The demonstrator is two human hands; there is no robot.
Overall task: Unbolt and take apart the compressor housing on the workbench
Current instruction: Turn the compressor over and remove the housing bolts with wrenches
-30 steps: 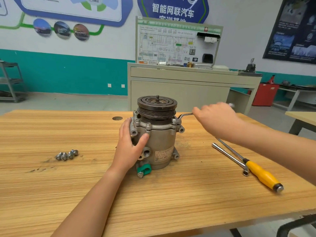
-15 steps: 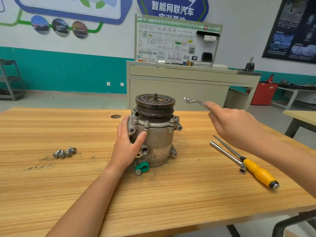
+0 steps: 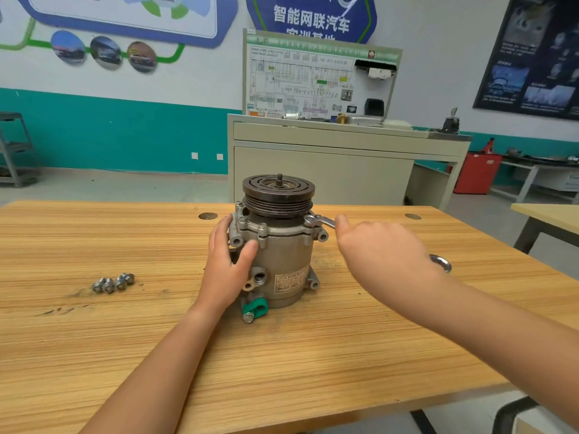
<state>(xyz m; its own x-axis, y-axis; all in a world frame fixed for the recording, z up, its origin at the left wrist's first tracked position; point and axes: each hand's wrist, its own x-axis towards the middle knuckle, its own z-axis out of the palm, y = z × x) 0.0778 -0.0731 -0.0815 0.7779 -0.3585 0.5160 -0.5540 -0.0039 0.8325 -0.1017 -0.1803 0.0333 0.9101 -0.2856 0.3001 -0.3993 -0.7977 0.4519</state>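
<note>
Workbench (image 3: 313,355), wood-grain top, fills the lower view. Compressor (image 3: 282,255) stands upright near the middle of it, toward the far edge, with a dark grooved pulley (image 3: 279,189) on top and its label facing forward. Left hand (image 3: 228,264) cups the upper left of the housing: fingers wrapped round the far side, thumb pressed across the front just below the flange. Right hand (image 3: 385,255) is just right of the compressor, back of hand up, closed round a wrench (image 3: 319,221); the fingers are tucked underneath and hidden, the thumb pointing along the shaft. The wrench's head sits at the flange's right edge under the pulley, and its ring end pokes out past the hand. Four loose bolts (image 3: 112,283) lie in a tight row well left of the compressor. Green clip (image 3: 255,306) at the compressor's base, front.
</note>
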